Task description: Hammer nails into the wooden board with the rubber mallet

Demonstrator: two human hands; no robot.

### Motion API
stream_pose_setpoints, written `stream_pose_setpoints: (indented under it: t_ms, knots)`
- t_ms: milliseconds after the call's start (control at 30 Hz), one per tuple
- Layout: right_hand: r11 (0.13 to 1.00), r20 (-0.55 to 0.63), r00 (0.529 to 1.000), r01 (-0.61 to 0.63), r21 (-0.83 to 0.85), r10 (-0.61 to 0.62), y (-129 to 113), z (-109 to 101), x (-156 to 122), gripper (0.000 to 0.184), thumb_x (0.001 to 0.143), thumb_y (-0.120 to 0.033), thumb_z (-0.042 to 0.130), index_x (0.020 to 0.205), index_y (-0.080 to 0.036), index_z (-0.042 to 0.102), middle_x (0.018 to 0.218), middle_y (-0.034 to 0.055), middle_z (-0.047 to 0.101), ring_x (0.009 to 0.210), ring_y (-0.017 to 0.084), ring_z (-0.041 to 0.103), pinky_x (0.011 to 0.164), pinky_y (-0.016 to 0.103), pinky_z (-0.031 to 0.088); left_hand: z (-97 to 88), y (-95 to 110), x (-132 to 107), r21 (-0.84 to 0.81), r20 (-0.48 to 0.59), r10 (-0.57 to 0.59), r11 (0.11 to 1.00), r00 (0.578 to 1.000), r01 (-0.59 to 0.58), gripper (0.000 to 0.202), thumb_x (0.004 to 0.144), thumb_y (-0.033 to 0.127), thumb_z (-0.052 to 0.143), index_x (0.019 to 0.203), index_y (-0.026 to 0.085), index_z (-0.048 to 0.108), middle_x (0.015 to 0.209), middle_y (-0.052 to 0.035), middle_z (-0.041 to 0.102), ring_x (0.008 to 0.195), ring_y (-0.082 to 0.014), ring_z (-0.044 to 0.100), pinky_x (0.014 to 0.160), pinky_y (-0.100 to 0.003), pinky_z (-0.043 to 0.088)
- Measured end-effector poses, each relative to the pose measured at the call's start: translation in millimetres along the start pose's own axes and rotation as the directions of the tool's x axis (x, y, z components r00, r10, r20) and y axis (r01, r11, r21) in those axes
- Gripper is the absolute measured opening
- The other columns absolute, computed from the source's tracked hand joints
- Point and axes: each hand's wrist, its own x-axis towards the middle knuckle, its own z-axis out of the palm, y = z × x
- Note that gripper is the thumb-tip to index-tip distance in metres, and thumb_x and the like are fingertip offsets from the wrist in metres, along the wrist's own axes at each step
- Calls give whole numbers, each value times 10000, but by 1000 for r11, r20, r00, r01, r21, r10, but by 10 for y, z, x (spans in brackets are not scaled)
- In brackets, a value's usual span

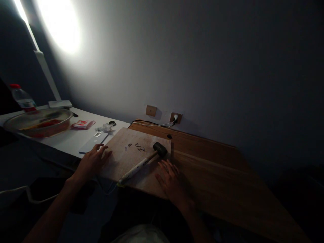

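A wooden board [117, 141] lies across the join of a white table and a brown wooden table. On it rests a mallet [160, 148] with a black head and a pale, worn handle pointing toward me. Several small metal screws or nails [138, 146] are scattered beyond the handle; their exact kind is too small to tell. My left hand [92, 162] lies at the board's left edge, fingers spread, close to a silver phone [92, 143]. My right hand [172, 180] rests flat near the board's right edge, just below the mallet head. Both hands are empty.
The white table [83, 114] carries a large clear bowl [40, 123], a bottle with a red cap [24, 98], a red-and-white packet [83, 125], crumpled plastic [104, 128] and a lamp [59, 103]. Cables run to a wall socket [176, 117] behind the brown table [215, 175].
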Motion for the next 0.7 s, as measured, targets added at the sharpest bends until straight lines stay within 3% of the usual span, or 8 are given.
stream_pose_setpoints:
  t_ms: [100,200,300,433,567,633,700]
  knots:
    - [1000,-5,1000,-6,-8,6,11,45,21,491,1039,-470,407,1438,-221,547,1471,95,575,1427,272,447,1191,520,314,-17,105,17,-50,9,-60,997,998,60,505,996,473,308,1226,181,649,1343,-142,560,1023,-264,685,860,-404,572]
    - [1000,-50,999,-18,0,18,46,69,37,449,1047,-437,404,1388,-210,589,1408,112,628,1355,260,528,1175,521,324,-19,216,-1,-72,-28,-6,997,1000,4,510,995,489,325,1180,169,676,1281,-149,567,910,-233,695,909,-410,556]
    - [999,-133,991,-31,12,33,141,71,29,400,1048,-401,411,1299,-202,649,1301,119,696,1259,254,600,1145,511,349,-12,325,-45,-27,-22,35,999,999,-35,512,992,481,356,1222,147,669,1231,-174,573,881,-259,687,881,-443,559]
    - [996,-258,962,-80,29,85,402,25,-61,399,1049,-395,392,1081,-191,733,1084,121,767,1042,248,694,1053,489,430,-6,537,-91,3,5,79,997,997,-79,432,983,429,432,1245,173,662,1207,-172,595,921,-285,674,859,-457,566]
    - [990,-347,927,-129,64,143,747,-86,-296,477,1031,-505,378,1016,-193,738,996,127,768,958,255,707,984,467,494,57,748,-152,-42,28,282,959,959,-281,295,951,251,481,1156,250,692,1275,-132,618,1144,-312,621,920,-458,563]
    - [978,-394,896,-165,131,204,911,-130,-504,481,1006,-560,401,1070,-207,721,1044,126,758,982,263,705,941,450,529,128,801,-299,-104,-22,335,936,942,-336,307,949,225,469,1166,264,683,1315,-112,611,1227,-312,588,950,-452,566]
    - [951,-415,863,-208,227,288,1050,-148,-783,461,990,-570,426,1142,-221,685,1137,127,732,1042,273,693,920,442,551,205,824,-581,-197,-126,269,936,955,-290,336,970,286,470,1263,253,633,1363,-116,584,1241,-287,592,970,-406,576]
